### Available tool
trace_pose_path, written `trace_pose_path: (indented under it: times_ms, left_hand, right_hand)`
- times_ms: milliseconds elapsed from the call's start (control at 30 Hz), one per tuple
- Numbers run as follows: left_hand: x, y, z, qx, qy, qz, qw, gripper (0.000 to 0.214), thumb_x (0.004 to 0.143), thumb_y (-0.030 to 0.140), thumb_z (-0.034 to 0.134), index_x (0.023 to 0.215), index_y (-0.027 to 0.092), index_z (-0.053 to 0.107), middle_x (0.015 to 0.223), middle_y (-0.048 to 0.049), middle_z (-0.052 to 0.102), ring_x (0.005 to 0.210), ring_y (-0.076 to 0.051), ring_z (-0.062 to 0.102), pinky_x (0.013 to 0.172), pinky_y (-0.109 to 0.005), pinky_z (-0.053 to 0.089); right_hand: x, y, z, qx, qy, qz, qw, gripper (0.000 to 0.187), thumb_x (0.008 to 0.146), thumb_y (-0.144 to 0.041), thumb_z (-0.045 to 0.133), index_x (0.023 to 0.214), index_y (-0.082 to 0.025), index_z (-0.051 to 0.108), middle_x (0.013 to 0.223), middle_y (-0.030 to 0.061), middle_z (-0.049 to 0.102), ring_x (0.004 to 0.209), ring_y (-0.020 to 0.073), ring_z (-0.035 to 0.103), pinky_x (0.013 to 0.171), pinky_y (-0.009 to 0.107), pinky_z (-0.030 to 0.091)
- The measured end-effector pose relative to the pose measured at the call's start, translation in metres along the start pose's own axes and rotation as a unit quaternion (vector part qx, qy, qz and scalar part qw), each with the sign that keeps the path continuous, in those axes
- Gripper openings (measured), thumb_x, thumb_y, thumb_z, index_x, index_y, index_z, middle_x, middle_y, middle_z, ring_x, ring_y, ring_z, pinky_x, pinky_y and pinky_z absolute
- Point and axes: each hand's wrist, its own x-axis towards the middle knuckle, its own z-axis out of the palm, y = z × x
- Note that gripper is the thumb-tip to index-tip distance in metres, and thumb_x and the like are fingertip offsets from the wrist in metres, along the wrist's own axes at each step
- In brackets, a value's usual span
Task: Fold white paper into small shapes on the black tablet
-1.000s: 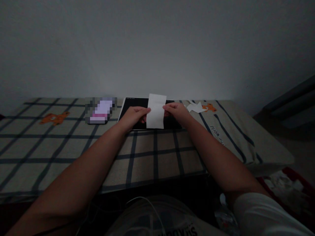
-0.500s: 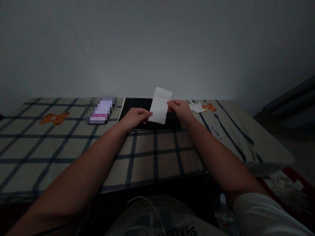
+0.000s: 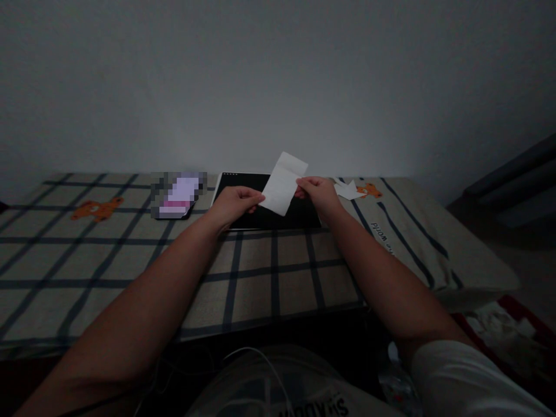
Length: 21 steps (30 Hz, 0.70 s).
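Between my hands is a white sheet of paper (image 3: 282,185), held tilted, with a crease across its upper part. My left hand (image 3: 237,205) pinches its lower left corner between thumb and fingers. On the right edge, my right hand (image 3: 317,190) grips it the same way. Beneath the paper lies a flat black board (image 3: 299,217) with a pale edge and a row of small light marks at its top left corner. A folded piece of white paper (image 3: 347,190) rests just right of my right hand.
A phone (image 3: 179,197) with a lit, blurred screen lies to the left on the checked tablecloth (image 3: 260,278). The wall (image 3: 278,87) stands right behind the table. A white cable (image 3: 256,350) runs over my lap, and a clear plastic bottle (image 3: 397,382) is at lower right.
The paper has turned clockwise, its top leaning further right. My left hand has shifted slightly up and left with its corner; my right hand has barely moved.
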Motion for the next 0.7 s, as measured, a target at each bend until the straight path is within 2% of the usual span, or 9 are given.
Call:
trace_pose_path:
  times_ms: [167, 367, 433, 533, 633, 700]
  left_hand:
    - [0.002, -0.001, 0.000, -0.014, -0.015, -0.004, 1.000, 0.027, 0.067, 0.030, 0.083, 0.090, 0.016, 0.080, 0.086, -0.0061, 0.076, 0.066, -0.012, 0.058, 0.062, -0.026, 0.048]
    - [0.005, -0.005, -0.006, 0.007, 0.077, 0.053, 0.996, 0.030, 0.075, 0.032, 0.072, 0.102, 0.019, 0.079, 0.098, -0.0058, 0.077, 0.079, -0.016, 0.064, 0.070, -0.027, 0.051]
    - [0.007, -0.007, -0.007, 0.007, 0.094, 0.049, 0.994, 0.030, 0.076, 0.030, 0.068, 0.101, 0.019, 0.079, 0.097, -0.0052, 0.077, 0.080, -0.017, 0.064, 0.071, -0.028, 0.051]
    - [0.008, -0.006, -0.008, -0.032, 0.109, 0.026, 0.993, 0.028, 0.074, 0.026, 0.062, 0.095, 0.017, 0.078, 0.089, -0.0044, 0.074, 0.077, -0.017, 0.063, 0.070, -0.027, 0.050]
    - [0.005, -0.002, -0.008, -0.009, 0.092, 0.023, 0.995, 0.025, 0.071, 0.024, 0.058, 0.087, 0.017, 0.076, 0.081, -0.0030, 0.072, 0.076, -0.018, 0.061, 0.068, -0.027, 0.048]
    - [0.002, 0.001, -0.008, 0.033, 0.054, 0.019, 0.998, 0.023, 0.071, 0.025, 0.056, 0.083, 0.017, 0.074, 0.077, -0.0024, 0.069, 0.074, -0.018, 0.060, 0.065, -0.027, 0.046]
  right_hand:
    - [0.000, -0.001, 0.001, 0.003, 0.001, 0.014, 1.000, 0.017, 0.086, -0.024, 0.068, 0.070, -0.018, 0.066, 0.067, 0.0016, 0.069, 0.062, 0.0108, 0.061, 0.067, 0.027, 0.051]
    - [0.001, -0.004, -0.004, -0.072, 0.006, 0.023, 0.997, 0.016, 0.082, -0.024, 0.067, 0.067, -0.019, 0.066, 0.067, 0.0011, 0.067, 0.062, 0.0112, 0.056, 0.065, 0.027, 0.045]
    - [0.003, -0.004, -0.008, -0.117, 0.012, 0.022, 0.993, 0.020, 0.081, -0.023, 0.066, 0.062, -0.019, 0.064, 0.063, 0.0001, 0.062, 0.060, 0.0113, 0.053, 0.063, 0.027, 0.042]
    - [0.008, -0.002, -0.014, -0.142, 0.064, 0.017, 0.988, 0.022, 0.083, -0.019, 0.059, 0.061, -0.019, 0.062, 0.060, -0.0011, 0.058, 0.059, 0.0118, 0.051, 0.062, 0.028, 0.039]
    - [0.010, -0.002, -0.013, -0.128, 0.072, -0.001, 0.989, 0.021, 0.085, -0.017, 0.053, 0.066, -0.019, 0.064, 0.063, -0.0013, 0.060, 0.061, 0.0122, 0.053, 0.063, 0.027, 0.041]
    - [0.007, -0.003, -0.010, -0.127, 0.023, -0.029, 0.991, 0.018, 0.086, -0.021, 0.056, 0.072, -0.019, 0.068, 0.071, 0.0000, 0.066, 0.068, 0.0132, 0.058, 0.069, 0.028, 0.045]
